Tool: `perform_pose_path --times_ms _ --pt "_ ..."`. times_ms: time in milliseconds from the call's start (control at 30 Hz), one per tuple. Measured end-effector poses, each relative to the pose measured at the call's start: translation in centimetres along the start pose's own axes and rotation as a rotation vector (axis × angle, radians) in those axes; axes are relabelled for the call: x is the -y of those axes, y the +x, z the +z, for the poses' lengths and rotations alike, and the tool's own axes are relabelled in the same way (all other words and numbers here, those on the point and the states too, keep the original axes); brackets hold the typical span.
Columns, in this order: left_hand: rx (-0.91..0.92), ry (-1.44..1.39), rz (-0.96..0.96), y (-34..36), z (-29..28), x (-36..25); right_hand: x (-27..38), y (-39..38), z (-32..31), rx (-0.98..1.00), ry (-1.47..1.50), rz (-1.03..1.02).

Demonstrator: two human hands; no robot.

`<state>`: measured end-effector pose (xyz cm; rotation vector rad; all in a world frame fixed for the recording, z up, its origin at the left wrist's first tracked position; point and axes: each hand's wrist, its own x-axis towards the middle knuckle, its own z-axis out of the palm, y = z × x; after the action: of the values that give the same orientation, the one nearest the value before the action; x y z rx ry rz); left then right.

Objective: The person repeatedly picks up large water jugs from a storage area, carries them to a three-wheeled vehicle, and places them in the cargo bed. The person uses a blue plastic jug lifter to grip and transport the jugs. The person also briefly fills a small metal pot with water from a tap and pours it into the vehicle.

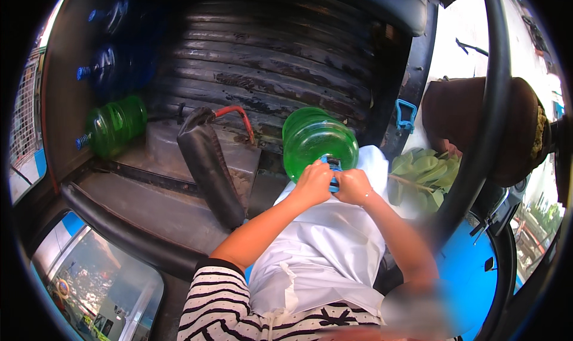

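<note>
A large green translucent water jug [316,132] lies tilted in front of me, its neck pointing toward my body. My left hand [314,183] is closed on the left side of the neck. From the other side, my right hand [353,187] grips the same neck, where blue parts [333,174] show between my fingers. Whether these are a cap or a fitted handle I cannot tell, as my fingers hide much of them. The jug's near end rests by the white apron [334,239] over my lap.
A black padded seat back [209,168] with a red bar [236,114] stands left of the jug. Beyond it lie another green jug [116,126] and blue jugs [122,69]. The ribbed dark floor [250,66] stretches ahead. A blue handle [406,115] and leafy plant [424,174] are at right.
</note>
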<state>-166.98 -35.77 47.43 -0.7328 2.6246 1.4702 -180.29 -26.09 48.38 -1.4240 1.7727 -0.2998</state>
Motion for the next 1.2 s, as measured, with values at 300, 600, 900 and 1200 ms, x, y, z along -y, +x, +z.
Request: perform_pose_path --times_ms 300,600,900,1200 --pt "0.170 0.216 -0.217 1.0 -0.8 -2.5 -0.6 0.8 -1.9 0.259 0.080 -0.006" --pt "0.363 0.294 -0.385 0.9 -1.2 -2.9 0.8 2.2 -2.2 0.458 0.044 0.039" --pt "0.312 0.283 -0.224 1.1 -1.4 -1.9 1.1 2.9 -2.8 0.641 -0.019 0.234" --pt "0.288 -0.087 -0.284 4.3 -10.7 3.7 8.8 13.2 -8.8 0.647 -0.178 0.363"
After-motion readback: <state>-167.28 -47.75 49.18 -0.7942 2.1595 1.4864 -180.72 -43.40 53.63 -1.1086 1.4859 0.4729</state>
